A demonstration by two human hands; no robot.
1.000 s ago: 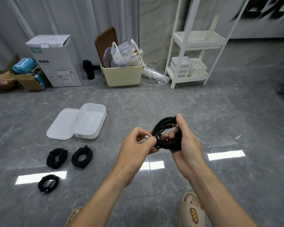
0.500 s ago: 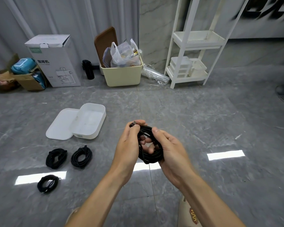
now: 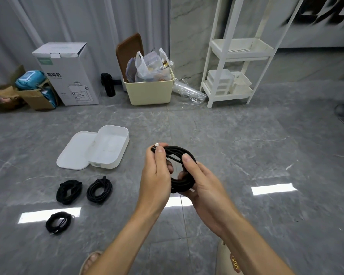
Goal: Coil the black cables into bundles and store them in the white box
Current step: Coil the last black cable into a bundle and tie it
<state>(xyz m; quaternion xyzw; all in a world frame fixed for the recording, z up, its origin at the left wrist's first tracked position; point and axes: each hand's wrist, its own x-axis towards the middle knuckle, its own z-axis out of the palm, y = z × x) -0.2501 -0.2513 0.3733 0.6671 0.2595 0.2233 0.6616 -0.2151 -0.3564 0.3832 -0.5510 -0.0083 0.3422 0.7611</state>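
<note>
A black cable coil (image 3: 182,183) is held upright in front of me by both hands. My left hand (image 3: 157,173) pinches the cable's plug end at the coil's top left. My right hand (image 3: 201,179) grips the coil's right side, thumb over the top strands. The white box (image 3: 118,161) sits open on the floor to the left, its lid (image 3: 72,155) lying beside it. Three coiled black bundles lie on the floor in front of the box: one (image 3: 69,191), a second (image 3: 99,190) to its right, and a third (image 3: 58,222) nearer me.
Along the far wall stand a white cardboard carton (image 3: 68,72), a black bottle (image 3: 108,84), a cream bin (image 3: 149,90) stuffed with bags and a white shelf rack (image 3: 234,56). My sandalled feet (image 3: 229,259) show at the bottom edge. Grey tiled floor lies all around.
The coil and both hands shifted left and slightly lower. My left hand moved from the coil's side to pinch the plug end at its top; my right hand regripped the right side.
</note>
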